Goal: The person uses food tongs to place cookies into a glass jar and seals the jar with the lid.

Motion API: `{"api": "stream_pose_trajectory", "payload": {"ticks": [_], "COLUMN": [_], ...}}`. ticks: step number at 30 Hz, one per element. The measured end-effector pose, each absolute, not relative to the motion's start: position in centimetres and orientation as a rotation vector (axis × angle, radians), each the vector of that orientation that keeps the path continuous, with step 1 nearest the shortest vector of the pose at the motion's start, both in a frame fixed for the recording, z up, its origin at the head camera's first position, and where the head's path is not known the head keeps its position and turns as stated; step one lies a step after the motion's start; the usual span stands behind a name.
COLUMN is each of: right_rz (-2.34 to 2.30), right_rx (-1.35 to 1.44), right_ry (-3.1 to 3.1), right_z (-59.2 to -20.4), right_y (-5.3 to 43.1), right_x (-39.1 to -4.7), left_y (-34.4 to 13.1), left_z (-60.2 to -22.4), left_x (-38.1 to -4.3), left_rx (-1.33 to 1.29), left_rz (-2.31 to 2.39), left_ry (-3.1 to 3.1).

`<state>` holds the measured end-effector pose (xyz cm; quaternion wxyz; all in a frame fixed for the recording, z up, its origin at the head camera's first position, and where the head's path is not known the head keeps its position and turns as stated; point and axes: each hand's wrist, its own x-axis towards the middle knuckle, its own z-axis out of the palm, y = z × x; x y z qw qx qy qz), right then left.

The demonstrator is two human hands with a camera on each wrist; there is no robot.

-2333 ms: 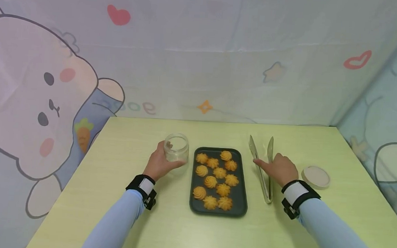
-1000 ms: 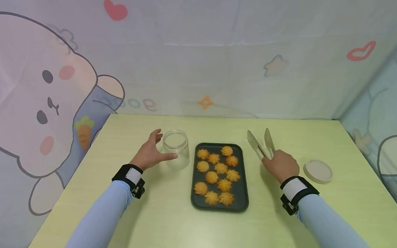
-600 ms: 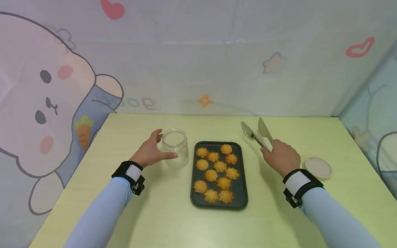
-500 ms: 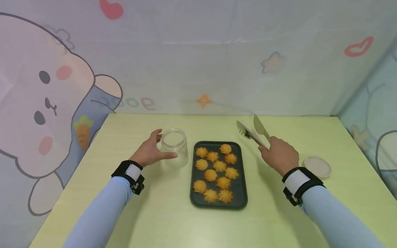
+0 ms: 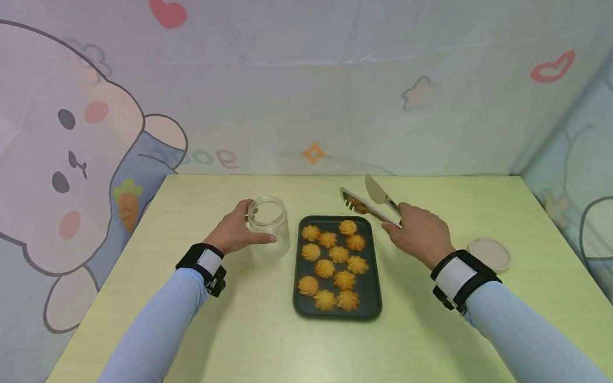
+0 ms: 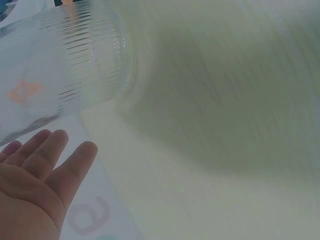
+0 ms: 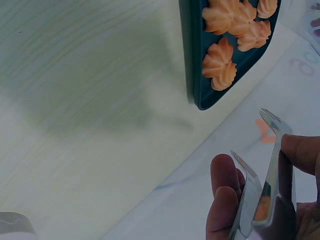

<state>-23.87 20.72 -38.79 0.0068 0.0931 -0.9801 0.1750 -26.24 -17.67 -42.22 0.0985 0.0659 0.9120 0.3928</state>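
Sliding across the table (image 5: 254,352) threatens the tray (image 5: 368,293) if the tongs (image 5: 376,191), gripped by the right hand (image 5: 421,233), knock it; the left hand (image 5: 232,230), fingers loosely extended, could tip the jar (image 5: 278,228) alongside; oversqueezing could crumble cookies (image 5: 339,254).

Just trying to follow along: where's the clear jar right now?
In the head view, the clear jar is upright left of the dark tray, with the left hand partly around it.
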Motion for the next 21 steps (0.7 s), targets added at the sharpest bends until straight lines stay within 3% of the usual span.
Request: {"api": "stream_pose_trajectory", "payload": {"ticks": [21], "right_rz": [0.326], "right_rx": [0.488], "right_ry": [-3.182], "right_z": [-36.1], "right_y": [19.4], "right_x": [-22.8], "left_y": [-17.0], "left_z": [-43.2], "left_x": [-26.8], "left_rx": [0.252], "left_rz": [1.178], "left_ry": [2.772]}}
